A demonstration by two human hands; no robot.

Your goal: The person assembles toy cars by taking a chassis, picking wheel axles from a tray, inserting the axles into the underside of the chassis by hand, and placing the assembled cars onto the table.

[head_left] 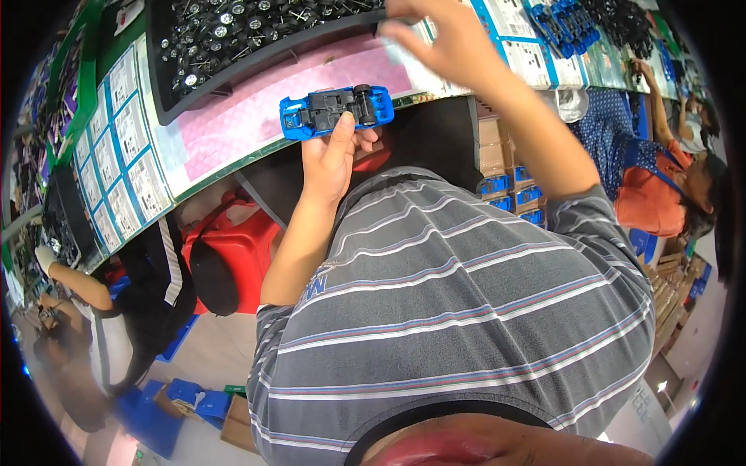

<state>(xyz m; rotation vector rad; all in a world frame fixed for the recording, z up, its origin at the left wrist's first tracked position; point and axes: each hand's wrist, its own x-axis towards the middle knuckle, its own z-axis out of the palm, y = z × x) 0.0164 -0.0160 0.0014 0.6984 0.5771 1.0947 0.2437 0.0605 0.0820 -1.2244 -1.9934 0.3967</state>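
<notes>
My left hand is closed around a blue toy car held upside down, with the thumb pressed on its dark underside. A pair of black wheels sits at the car's right end; no wheels show at its left end. At the right end of a black tray of small wheels, my right hand is raised, slightly blurred, thumb apart from the fingers. Nothing shows in it, though its fingertips are partly at the picture's upper edge.
The black tray's rim runs along the table beside a pink mat. Printed sheets lie at left; several blue car bodies stand at far right. A red stool is below left. Co-workers sit on both sides.
</notes>
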